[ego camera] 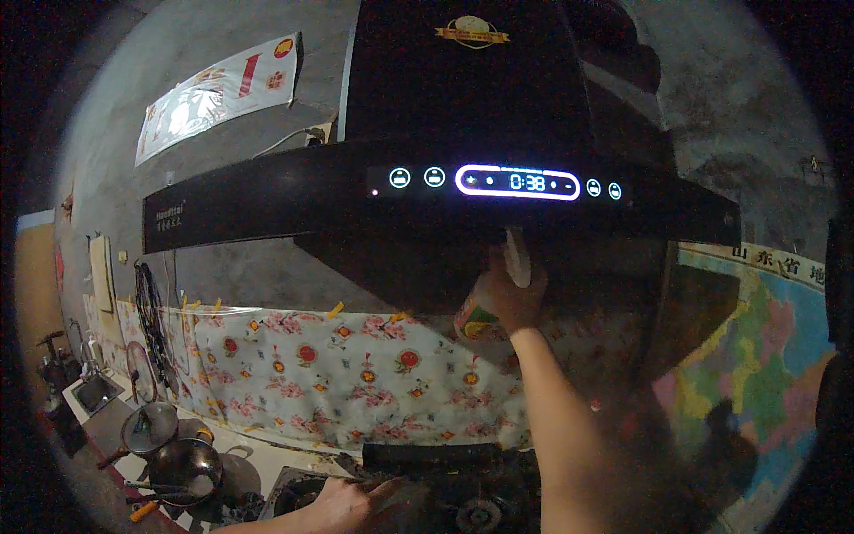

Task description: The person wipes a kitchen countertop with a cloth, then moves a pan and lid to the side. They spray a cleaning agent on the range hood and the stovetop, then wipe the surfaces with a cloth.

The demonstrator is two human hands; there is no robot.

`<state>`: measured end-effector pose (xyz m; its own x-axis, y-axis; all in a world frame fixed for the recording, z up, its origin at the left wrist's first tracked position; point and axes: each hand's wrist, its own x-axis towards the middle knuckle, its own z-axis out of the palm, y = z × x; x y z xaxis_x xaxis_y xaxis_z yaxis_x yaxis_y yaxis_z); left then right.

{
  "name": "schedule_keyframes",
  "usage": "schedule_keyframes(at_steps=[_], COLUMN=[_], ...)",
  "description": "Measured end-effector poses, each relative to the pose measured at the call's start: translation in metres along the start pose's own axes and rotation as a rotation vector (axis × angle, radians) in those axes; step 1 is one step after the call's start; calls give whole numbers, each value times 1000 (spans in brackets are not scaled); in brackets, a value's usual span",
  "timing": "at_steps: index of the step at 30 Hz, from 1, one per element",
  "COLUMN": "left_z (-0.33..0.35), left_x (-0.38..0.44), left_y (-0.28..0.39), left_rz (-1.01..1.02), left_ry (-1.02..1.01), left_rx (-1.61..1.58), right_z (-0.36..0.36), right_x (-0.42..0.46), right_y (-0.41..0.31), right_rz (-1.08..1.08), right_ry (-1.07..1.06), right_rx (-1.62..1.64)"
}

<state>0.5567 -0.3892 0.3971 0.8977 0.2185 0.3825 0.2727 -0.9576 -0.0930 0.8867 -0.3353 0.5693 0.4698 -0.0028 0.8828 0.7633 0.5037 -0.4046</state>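
My right hand point(519, 294) is raised beneath the front edge of a black range hood point(267, 193). It grips a spray bottle point(475, 308) with a white trigger head and a coloured label, mostly in shadow. The head of the bottle is close under the hood's lit control panel point(517, 183). Low in the view, my left hand point(343, 504) is over the left part of a dark gas stove point(477, 490). A finger of it points right; whether it holds anything is unclear in the dim light.
Behind the stove hangs a floral wall covering point(307, 374). On the left, a wok point(185, 470) and a lidded pan point(150, 427) sit on the counter, handles outward. Beyond them is a sink point(97, 392). A black cable point(150, 320) hangs on the wall; a map point(754, 347) covers the right wall.
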Motion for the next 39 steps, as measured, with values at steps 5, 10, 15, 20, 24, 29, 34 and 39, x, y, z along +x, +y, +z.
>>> schedule_keyframes(at_steps=[5, 10, 15, 20, 24, 29, 34, 39], left_z=[4, 22, 24, 19, 23, 31, 33, 27], left_x=[7, 11, 7, 3, 4, 3, -1, -5], left_y=[2, -3, 1, 3, -1, -4, -4, -2], left_rz=[-29, 169, 180, -28, 22, 113, 65, -43], left_ry=[13, 201, 179, -128, 4, 133, 115, -41], left_rx=[-8, 73, 121, -111, -141, -71, -148, -151], right_z=[-5, -5, -9, -6, -1, 2, 3, 9], right_x=[6, 11, 13, 11, 11, 13, 11, 6], right_y=[6, -8, -22, -26, -23, -20, -25, -33], right_rz=[43, -8, -146, -128, -124, -128, -90, 5], right_ry=[59, 108, -35, 20, 28, 50, -144, 18], right_rx=[-159, -145, -122, -16, 72, 36, 187, 118])
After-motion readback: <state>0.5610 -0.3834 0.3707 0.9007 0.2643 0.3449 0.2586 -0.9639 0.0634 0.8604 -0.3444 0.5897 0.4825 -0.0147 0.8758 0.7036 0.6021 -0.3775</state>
